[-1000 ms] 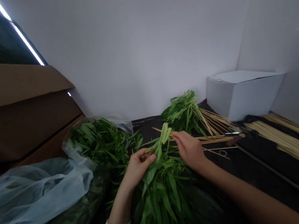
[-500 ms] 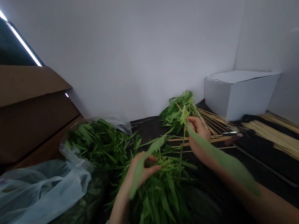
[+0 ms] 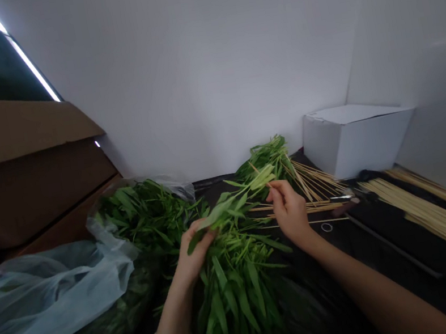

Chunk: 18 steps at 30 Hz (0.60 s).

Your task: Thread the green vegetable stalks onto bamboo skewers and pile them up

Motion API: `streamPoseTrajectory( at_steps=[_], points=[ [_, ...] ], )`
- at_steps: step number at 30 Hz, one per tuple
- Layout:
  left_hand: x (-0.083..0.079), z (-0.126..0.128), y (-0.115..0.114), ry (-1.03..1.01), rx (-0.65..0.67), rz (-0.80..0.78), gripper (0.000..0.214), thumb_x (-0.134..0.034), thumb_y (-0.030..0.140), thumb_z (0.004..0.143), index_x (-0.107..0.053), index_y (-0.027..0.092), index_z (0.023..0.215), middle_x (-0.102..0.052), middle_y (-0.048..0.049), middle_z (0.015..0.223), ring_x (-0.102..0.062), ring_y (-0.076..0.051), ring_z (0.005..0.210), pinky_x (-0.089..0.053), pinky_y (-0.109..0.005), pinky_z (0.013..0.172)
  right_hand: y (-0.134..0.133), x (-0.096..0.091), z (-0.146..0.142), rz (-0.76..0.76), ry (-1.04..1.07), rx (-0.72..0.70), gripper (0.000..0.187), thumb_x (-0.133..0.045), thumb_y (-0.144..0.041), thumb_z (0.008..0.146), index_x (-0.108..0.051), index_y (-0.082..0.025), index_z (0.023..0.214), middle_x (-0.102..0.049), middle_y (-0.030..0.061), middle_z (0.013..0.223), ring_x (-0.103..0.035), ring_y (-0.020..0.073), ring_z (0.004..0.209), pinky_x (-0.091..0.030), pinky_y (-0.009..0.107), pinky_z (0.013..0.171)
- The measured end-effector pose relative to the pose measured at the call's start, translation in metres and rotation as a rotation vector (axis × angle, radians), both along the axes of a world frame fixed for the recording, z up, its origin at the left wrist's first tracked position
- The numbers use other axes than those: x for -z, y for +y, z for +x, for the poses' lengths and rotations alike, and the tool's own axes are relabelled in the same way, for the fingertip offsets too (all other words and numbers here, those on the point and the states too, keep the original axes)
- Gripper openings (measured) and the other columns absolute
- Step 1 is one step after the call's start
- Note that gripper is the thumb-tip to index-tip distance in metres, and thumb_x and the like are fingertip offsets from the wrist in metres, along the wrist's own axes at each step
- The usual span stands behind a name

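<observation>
My right hand [image 3: 290, 210] pinches a thin bamboo skewer [image 3: 253, 168], and its tip pokes out past a folded pale-green stalk bunch [image 3: 263, 177] that it seems to run through. From that bunch, long leafy greens [image 3: 224, 208], like water spinach, trail to the left. My left hand [image 3: 194, 248], with a beaded bracelet at its wrist, is closed around their leaf ends. Right below both hands lies a loose heap of the same greens [image 3: 239, 285], stems up and leaves toward me.
Behind my right hand lie skewered greens [image 3: 268, 153] with their sticks [image 3: 315, 179] fanned right. Bundled skewers [image 3: 444, 223], a knife [image 3: 343, 197] and a small ring [image 3: 327, 227] are on the right. A white box [image 3: 356, 138] stands behind. Plastic bags [image 3: 52, 301] and a cardboard box [image 3: 28, 190] fill the left.
The long leaf that hung over my right forearm is now swung left. My left hand has moved up from the heap and closed on the leaves. The skewered bunch has tilted leftward.
</observation>
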State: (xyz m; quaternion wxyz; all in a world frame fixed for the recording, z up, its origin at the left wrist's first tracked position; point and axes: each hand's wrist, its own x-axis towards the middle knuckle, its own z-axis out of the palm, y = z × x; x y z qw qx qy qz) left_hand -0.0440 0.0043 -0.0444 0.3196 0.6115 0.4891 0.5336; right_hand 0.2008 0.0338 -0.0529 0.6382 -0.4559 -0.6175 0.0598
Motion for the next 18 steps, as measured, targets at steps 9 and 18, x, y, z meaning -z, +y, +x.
streamPoseTrajectory(
  at_steps=[9, 18],
  points=[
    [-0.004, 0.001, 0.008, -0.704, -0.105, -0.184, 0.035, -0.079, 0.026, 0.057, -0.065, 0.016, 0.088, -0.068, 0.0025, 0.067, -0.061, -0.011, 0.053, -0.045, -0.019, 0.05, -0.002, 0.003, 0.0, 0.058, -0.063, 0.084, 0.022, -0.035, -0.029, 0.096, -0.053, -0.021, 0.106, -0.06, -0.0027, 0.068, -0.058, 0.014, 0.059, -0.041, 0.026, 0.06],
    [0.005, -0.001, 0.015, -0.678, -0.148, -0.15, 0.047, -0.08, 0.023, 0.054, -0.057, 0.02, 0.096, -0.065, 0.0026, 0.073, -0.061, -0.011, 0.054, -0.046, -0.02, 0.051, -0.01, 0.013, -0.014, 0.391, -0.447, -0.048, 0.022, -0.039, -0.016, 0.095, -0.053, -0.017, 0.111, -0.068, 0.0049, 0.081, -0.062, 0.0143, 0.064, -0.044, 0.026, 0.061]
  ],
)
